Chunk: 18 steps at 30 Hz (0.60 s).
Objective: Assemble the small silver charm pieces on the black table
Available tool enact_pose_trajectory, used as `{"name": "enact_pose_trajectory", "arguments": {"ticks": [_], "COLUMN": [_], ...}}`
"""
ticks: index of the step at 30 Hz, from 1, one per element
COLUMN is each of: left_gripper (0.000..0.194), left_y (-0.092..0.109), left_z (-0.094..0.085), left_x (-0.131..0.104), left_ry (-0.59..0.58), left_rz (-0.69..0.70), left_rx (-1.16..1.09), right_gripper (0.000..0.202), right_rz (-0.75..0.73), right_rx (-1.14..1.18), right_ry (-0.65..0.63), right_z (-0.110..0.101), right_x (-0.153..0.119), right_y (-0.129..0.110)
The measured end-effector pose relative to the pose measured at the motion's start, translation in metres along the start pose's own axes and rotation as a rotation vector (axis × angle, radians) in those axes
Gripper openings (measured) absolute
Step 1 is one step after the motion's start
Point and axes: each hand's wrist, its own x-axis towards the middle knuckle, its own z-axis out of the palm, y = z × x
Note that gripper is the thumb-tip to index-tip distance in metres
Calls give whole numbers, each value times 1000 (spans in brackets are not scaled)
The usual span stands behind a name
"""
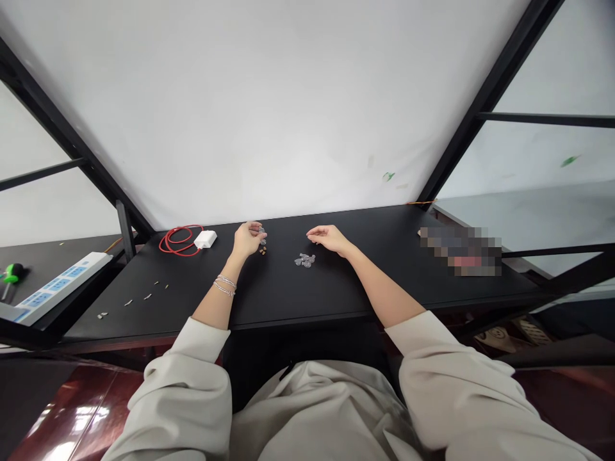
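My left hand (248,239), with a bracelet at the wrist, has its fingers closed at a small clear piece (262,235) over the black table (273,291). Just below those fingers lie a few small brown-gold bits (262,250). To the right, my right hand (330,239) hovers above the table with thumb and fingertips pinched together; whatever they hold, if anything, is too small to name. A little pile of clear pieces (305,260) rests on the table below and left of my right hand.
A white charger (205,240) with a coiled red cable (168,246) sits at the back left. Small pale bits (147,296) lie front left. A white power strip (67,285) is further left. A blurred-out object (464,251) lies on the right.
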Motion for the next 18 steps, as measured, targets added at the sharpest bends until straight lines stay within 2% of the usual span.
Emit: {"name": "enact_pose_trajectory", "arguments": {"ticks": [7, 11, 18], "left_gripper": [25, 24, 22], "left_y": [-6, -9, -1], "left_z": [1, -2, -5], "left_x": [4, 7, 1], "left_ry": [-8, -39, 22], "left_rz": [28, -4, -36], "left_rx": [19, 42, 224], "right_gripper": [10, 11, 11], "right_rz": [5, 4, 5], "right_rx": [-48, -66, -93], "right_ry": [-3, -12, -23], "right_z": [-1, -1, -2], "right_x": [-1, -1, -1], "right_y": [-2, -2, -4]}}
